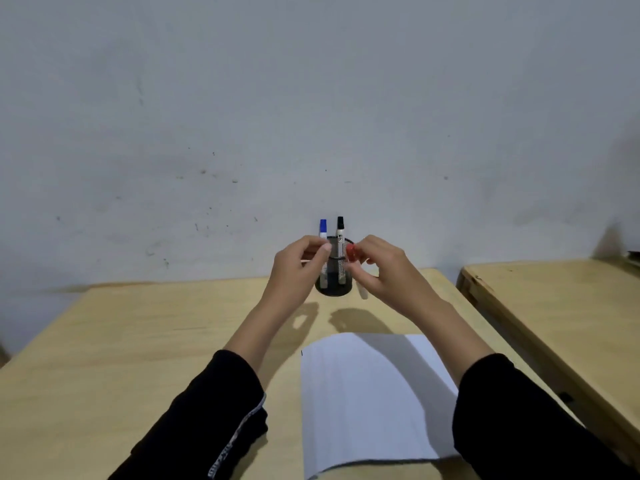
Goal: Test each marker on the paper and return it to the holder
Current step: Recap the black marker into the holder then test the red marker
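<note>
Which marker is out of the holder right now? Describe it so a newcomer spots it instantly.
At the far edge of the wooden table stands a black mesh holder. Just right of it, the right hand holds the red-capped marker. Blue-capped marker and black-capped marker stand inside the holder.

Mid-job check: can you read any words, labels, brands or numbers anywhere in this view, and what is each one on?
Nothing can be read for certain.
Black-capped marker in the holder: dark print on its white barrel, too small and blurred to read.
Left sleeve: white lettering along the stripe, too blurred to read.
Blue-capped marker, paper: no text visible.
</note>
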Demonstrator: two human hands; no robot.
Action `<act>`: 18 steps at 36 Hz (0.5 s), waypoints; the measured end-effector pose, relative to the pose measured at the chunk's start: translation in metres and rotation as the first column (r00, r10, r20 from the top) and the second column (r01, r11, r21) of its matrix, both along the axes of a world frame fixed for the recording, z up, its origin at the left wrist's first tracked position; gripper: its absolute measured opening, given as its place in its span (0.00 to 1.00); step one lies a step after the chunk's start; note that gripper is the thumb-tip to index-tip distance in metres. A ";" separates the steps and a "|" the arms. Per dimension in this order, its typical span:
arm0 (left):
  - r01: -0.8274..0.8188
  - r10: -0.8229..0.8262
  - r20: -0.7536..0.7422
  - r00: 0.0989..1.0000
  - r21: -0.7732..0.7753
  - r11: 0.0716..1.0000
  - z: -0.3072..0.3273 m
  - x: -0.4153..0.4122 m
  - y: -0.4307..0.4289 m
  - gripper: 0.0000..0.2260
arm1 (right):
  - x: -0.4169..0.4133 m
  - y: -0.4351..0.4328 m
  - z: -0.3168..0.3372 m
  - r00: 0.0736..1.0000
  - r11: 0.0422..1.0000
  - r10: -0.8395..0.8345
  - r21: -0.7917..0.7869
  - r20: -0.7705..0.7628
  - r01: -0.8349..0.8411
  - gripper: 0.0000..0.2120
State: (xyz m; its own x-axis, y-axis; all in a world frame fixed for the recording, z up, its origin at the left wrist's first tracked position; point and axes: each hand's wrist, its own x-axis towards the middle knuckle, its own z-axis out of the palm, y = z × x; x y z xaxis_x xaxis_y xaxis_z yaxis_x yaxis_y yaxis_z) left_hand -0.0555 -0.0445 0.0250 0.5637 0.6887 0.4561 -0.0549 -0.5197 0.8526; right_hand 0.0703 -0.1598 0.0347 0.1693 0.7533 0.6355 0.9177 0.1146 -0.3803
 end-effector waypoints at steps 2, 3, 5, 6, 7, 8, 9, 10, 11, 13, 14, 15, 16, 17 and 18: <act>0.079 -0.079 -0.030 0.996 0.009 0.997 0.007 -0.014 -0.014 0.06 | -0.006 -0.006 -0.004 0.999 0.998 -0.012 -0.056 0.035 0.014 0.04; 0.109 -0.108 -0.050 0.993 0.015 0.994 0.009 -0.019 -0.020 0.05 | -0.009 -0.008 -0.006 0.998 0.996 -0.017 -0.086 0.060 0.022 0.04; 0.151 -0.149 -0.075 0.986 0.018 0.988 0.009 -0.026 -0.030 0.04 | -0.015 -0.012 -0.008 0.994 0.992 -0.019 -0.118 0.104 0.032 0.06; 0.163 -0.161 -0.082 0.983 0.011 0.987 0.008 -0.029 -0.033 0.04 | -0.018 -0.013 -0.008 0.993 0.991 -0.022 -0.127 0.117 0.037 0.07; 0.171 -0.171 -0.082 0.982 0.000 0.985 0.006 -0.031 -0.036 0.05 | -0.020 -0.015 -0.009 0.992 0.990 -0.023 -0.132 0.126 0.040 0.07; 0.171 -0.171 -0.079 0.982 -0.010 0.985 0.004 -0.034 -0.037 0.05 | -0.023 -0.017 -0.009 0.992 0.989 -0.025 -0.141 0.126 0.043 0.07; 0.162 -0.163 -0.074 0.984 -0.014 0.987 0.003 -0.036 -0.039 0.05 | -0.024 -0.019 -0.010 0.993 0.989 -0.020 -0.144 0.117 0.037 0.06; 0.146 -0.147 -0.066 0.987 -0.013 0.989 0.002 -0.038 -0.041 0.04 | -0.026 -0.021 -0.011 0.996 0.988 -0.019 -0.149 0.092 0.032 0.06; 0.130 -0.130 -0.052 0.990 -0.014 0.991 0.001 -0.039 -0.041 0.04 | -0.027 -0.022 -0.012 0.998 0.989 -0.019 -0.147 0.058 0.027 0.06; 0.103 -0.103 -0.004 0.995 -0.040 0.994 -0.001 -0.042 -0.042 0.04 | -0.028 -0.026 -0.012 0.998 0.989 -0.017 -0.148 -0.060 0.008 0.06; 0.088 -0.086 0.024 0.996 -0.066 0.994 -0.003 -0.044 -0.041 0.04 | -0.029 -0.029 -0.012 0.987 0.989 0.003 -0.145 -0.163 -0.027 0.04; 0.073 -0.068 0.054 0.996 -0.100 0.992 -0.004 -0.046 -0.040 0.04 | -0.029 -0.031 -0.011 0.961 0.988 0.038 -0.135 -0.275 -0.078 0.01; 0.065 -0.053 0.088 0.995 -0.140 0.988 -0.005 -0.048 -0.039 0.04 | -0.029 -0.034 -0.011 0.927 0.987 0.066 -0.115 -0.368 -0.116 0.04; 0.067 -0.044 0.123 0.991 -0.184 0.981 -0.006 -0.051 -0.039 0.04 | -0.029 -0.038 -0.011 0.894 0.984 0.094 -0.093 -0.439 -0.149 0.06; 0.073 -0.040 0.154 0.987 -0.221 0.973 -0.008 -0.053 -0.038 0.04 | -0.027 -0.040 -0.013 0.863 0.983 0.107 -0.076 -0.493 -0.166 0.07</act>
